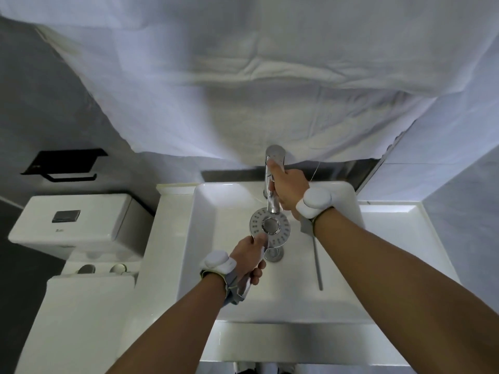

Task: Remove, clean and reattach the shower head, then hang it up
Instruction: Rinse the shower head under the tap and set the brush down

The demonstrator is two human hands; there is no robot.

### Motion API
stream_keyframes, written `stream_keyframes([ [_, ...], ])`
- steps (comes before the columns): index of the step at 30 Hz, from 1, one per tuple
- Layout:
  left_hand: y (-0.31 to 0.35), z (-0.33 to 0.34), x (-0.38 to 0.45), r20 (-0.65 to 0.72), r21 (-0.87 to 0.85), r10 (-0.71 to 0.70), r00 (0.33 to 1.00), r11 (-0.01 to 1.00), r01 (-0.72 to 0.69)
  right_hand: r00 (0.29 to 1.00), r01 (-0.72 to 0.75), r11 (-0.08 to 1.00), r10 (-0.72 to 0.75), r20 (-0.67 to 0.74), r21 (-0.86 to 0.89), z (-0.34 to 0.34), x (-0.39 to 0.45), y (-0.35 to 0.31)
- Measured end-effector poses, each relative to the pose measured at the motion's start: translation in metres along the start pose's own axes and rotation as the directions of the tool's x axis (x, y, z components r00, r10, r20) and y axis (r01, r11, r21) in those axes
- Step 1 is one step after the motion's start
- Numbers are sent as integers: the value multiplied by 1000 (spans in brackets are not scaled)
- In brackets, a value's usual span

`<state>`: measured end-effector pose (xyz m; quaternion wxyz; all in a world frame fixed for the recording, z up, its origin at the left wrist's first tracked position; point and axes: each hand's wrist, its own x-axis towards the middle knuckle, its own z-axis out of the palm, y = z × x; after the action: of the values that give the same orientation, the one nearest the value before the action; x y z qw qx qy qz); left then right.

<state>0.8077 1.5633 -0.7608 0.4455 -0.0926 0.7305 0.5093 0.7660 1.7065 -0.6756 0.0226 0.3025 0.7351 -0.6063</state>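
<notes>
The chrome shower head point(270, 225), round face with small nozzle holes turned up, hangs over the white basin point(216, 201) right under the spout of the chrome tap point(274, 184). My left hand point(249, 256) grips the shower head's handle from below, fingers wrapped round it. My right hand point(289, 184) is closed around the tap's tall body and lever, thumb up near its top. No water stream can be made out. The shower hose is not in view.
The chrome drain point(274, 255) lies under the shower head. A white toilet cistern point(73, 225) stands to the left, a black paper holder point(64, 166) on the wall above it. White cloth point(243, 76) covers the wall behind the tap. A white counter point(391, 238) extends right of the basin.
</notes>
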Motion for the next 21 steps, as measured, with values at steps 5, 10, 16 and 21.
stream_keyframes([
  [5, 2, -4, -1, 36, 3, -2, 999, 1000, 2, 997, -83, 995, 82, 14, 57, -1, -1, -9],
  [10, 5, -3, 1, 43, 32, 11, 999, 999, -13, 992, -127, 987, 127, 10, 97, 0, 6, -17],
  [16, 9, -1, 5, 37, 14, 18, 999, 1000, -18, 989, -150, 986, 148, 27, 77, -2, 10, -20],
  [21, 10, 1, 6, 48, 15, 12, 999, 1000, -13, 980, -198, 970, 191, 59, 142, -3, 5, -29],
])
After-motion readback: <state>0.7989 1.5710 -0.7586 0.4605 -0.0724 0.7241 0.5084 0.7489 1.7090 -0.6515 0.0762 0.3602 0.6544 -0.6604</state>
